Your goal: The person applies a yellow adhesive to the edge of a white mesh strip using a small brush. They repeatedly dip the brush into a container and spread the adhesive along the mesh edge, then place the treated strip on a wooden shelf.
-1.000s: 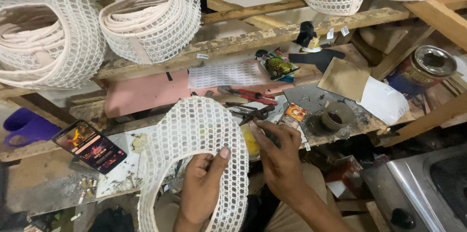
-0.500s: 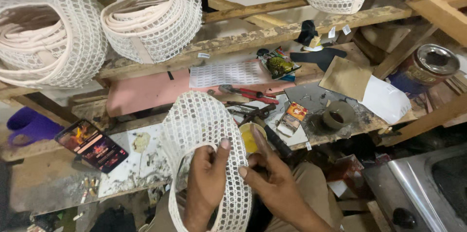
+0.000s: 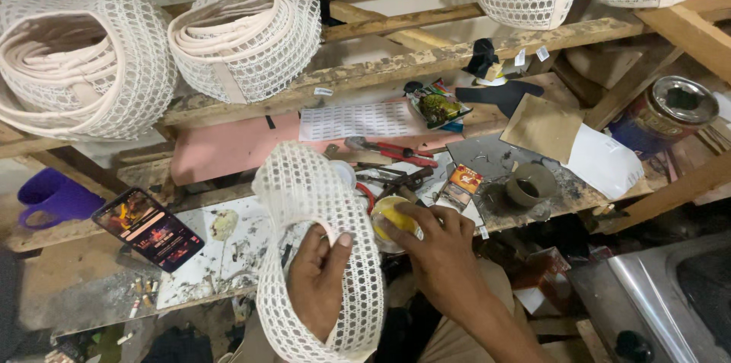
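Two hands work on a white mesh shoe upper over a cluttered bench.

The left hand (image 3: 320,283) grips the mesh upper (image 3: 316,218) from inside (thumb on the outside). The right hand (image 3: 434,245), just right of it, has its fingers closed on a small yellow-filled container (image 3: 392,220).

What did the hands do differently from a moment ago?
The right hand moved from the tools down to the small yellow pot and now rests its fingers on it. The left hand slid further inside the white mesh band, which shifted slightly right. The phone, purple cup and shelf stacks stayed put.
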Motion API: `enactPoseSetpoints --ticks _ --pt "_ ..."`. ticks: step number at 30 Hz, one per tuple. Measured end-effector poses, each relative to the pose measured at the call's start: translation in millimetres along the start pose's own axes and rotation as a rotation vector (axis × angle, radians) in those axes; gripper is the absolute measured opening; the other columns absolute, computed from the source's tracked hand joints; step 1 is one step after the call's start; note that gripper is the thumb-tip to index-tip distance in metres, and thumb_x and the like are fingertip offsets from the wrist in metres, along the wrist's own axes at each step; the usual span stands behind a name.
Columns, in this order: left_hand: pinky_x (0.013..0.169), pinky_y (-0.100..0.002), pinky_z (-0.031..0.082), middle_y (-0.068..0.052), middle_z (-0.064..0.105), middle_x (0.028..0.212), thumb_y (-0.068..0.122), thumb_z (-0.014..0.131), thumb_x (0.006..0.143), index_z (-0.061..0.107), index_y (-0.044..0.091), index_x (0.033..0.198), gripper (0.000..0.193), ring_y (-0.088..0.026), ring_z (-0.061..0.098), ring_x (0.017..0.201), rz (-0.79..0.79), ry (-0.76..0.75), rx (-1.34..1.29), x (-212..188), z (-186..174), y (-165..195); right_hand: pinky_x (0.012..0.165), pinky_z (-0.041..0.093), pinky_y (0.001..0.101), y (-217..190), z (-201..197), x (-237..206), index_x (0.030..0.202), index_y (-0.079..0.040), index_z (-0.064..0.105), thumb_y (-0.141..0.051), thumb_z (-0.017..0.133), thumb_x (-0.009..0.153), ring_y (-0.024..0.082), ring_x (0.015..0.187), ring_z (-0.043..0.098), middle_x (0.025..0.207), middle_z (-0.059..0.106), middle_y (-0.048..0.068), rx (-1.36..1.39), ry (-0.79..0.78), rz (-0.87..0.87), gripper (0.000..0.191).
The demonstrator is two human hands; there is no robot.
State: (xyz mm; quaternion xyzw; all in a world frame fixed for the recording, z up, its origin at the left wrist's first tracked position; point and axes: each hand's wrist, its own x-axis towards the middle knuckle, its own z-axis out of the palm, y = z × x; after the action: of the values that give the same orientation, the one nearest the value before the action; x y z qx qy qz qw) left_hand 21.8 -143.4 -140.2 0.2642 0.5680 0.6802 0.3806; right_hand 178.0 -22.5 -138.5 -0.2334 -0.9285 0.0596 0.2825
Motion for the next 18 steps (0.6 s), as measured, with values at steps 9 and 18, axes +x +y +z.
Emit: enactPoseSetpoints --ticks 9,18 --pt "0.062 -0.03 0.043 -0.001 0.058 0.079 0.021 0.059 0.101 0.054 0.002 0.1 0.02 -0.008 0.05 0.072 0.255 -0.076 0.248 -9.1 0.1 -9.8 0.099 0.02 0.0722 25.6 32.4 28.9 0.101 -0.012 0.08 -0.043 0.066 0.085 0.048 0.145 0.027 0.154 0.048 0.012 -0.057 -0.211 0.063 0.038" --pt "0.051 -0.029 0.027 0.001 0.037 0.062 0.024 0.059 0.101 0.051 0.005 0.08 0.029 -0.007 0.032 0.058 0.05 0.113 0.298 -5.2 -2.9 1.0 0.115 0.027 0.05 27.7 18.3 11.9 0.107 -0.015 0.08 -0.028 0.058 0.099 0.032 0.142 0.038 0.148 0.059 -0.002 0.392 -0.134 0.293 0.027"
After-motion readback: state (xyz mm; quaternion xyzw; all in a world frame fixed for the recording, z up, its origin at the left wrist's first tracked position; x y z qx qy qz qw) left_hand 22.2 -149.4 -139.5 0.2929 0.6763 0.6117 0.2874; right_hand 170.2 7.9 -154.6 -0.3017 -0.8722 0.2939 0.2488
